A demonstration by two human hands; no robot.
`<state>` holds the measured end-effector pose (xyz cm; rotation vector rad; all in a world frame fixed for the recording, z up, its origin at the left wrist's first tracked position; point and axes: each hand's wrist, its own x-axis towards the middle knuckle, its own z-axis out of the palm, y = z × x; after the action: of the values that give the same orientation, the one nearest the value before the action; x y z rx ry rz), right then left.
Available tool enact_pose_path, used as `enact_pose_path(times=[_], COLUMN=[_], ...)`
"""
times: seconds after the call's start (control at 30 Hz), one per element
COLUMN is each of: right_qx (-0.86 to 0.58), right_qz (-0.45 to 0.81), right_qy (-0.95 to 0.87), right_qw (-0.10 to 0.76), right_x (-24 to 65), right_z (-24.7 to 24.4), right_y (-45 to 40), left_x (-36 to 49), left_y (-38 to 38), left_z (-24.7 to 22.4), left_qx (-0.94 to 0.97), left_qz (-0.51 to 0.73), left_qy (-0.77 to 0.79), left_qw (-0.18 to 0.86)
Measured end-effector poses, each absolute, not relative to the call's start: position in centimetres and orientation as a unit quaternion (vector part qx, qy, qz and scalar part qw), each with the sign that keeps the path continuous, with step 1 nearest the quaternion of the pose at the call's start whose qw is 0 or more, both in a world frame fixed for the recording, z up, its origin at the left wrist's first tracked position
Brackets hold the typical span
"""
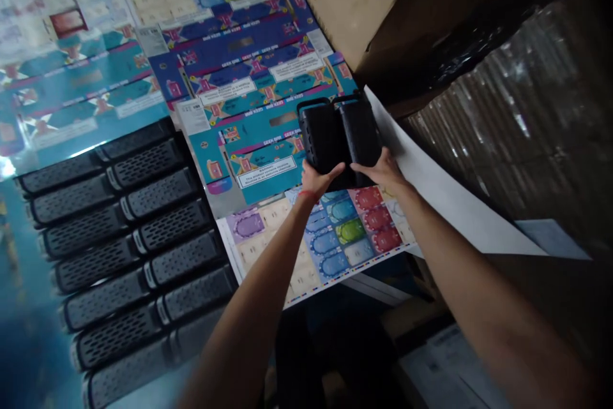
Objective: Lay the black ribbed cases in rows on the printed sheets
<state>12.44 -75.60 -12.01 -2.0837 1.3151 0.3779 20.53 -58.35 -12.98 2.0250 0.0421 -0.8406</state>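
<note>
We hold two black cases side by side, left hand and right hand fingers wrapped around them above the printed sheets.

Dim room, bluish light glaring off the glossy printed sheets covering the table. Big cardboard boxes are stacking up on the right, shrink-wrapped cartons sitting beside them in shadow.

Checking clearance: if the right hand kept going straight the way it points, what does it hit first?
The right hand already touches the black perforated parts it holds with the left hand. Beyond those, probably the cardboard box; depth is unclear.
</note>
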Motion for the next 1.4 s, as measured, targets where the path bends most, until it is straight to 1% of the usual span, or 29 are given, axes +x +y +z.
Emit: enact_pose_path(times=[0.07, 0.13, 0.23, 0.37, 0.5, 0.63, 0.77, 0.9, 1.07, 1.23, 1.3, 1.4], right_qx=[-0.786, -0.777, -0.762, -0.746, -0.734, -0.729, -0.728, -0.743, -0.785, -0.819, -0.829, -0.842], right_qz=[0.142, 0.136, 0.119, 0.092, 0.087, 0.116, 0.15, 0.172, 0.17, 0.173, 0.178, 0.185], right_qy=[0.499, 0.504, 0.517, 0.522, 0.524, 0.499, 0.458, 0.416, 0.377, 0.342, 0.333, 0.321], right_qw=[0.337, 0.353, 0.372, 0.403, 0.423, 0.454, 0.488, 0.495, 0.462, 0.427, 0.413, 0.393], right_x=[11.1, 9.7, 7.7, 5.2, 2.7, 0.7, 1.1, 5.7, 16.9, 28.2, 30.9, 32.4], right_z=[-12.1, -12.0, -11.5, -11.0, -10.7, -9.8, -8.4, -7.4, -6.7, -6.5, -7.0, -7.9], right_y=[-73.3, -70.8, -66.4, -59.1, -52.2, -46.8, -42.4, -38.9, -36.3, -34.1, -33.2, -32.0], left_x=[20.2, 19.7, 18.5, 15.7, 12.6, 10.5, 9.8, 12.6, 22.6, 32.1, 33.6, 33.7], left_y=[-58.8, -57.6, -54.0, -47.2, -39.5, -31.9, -25.2, -19.3, -13.3, -10.1, -9.7, -9.4], left_z=[-13.0, -12.6, -11.4, -10.1, -9.4, -8.3, -6.5, -5.8, -6.7, -7.8, -8.3, -8.8], left_qx=[0.837, 0.853, 0.872, 0.892, 0.895, 0.89, 0.885, 0.89, 0.91, 0.932, 0.937, 0.939], left_qz=[-0.34, -0.334, -0.33, -0.315, -0.305, -0.293, -0.271, -0.22, -0.163, -0.173, -0.187, -0.202], left_qy=[0.03, 0.039, 0.035, 0.038, 0.044, 0.08, 0.124, 0.177, 0.207, 0.191, 0.17, 0.128], left_qw=[0.429, 0.398, 0.36, 0.323, 0.324, 0.339, 0.358, 0.357, 0.32, 0.256, 0.241, 0.246])
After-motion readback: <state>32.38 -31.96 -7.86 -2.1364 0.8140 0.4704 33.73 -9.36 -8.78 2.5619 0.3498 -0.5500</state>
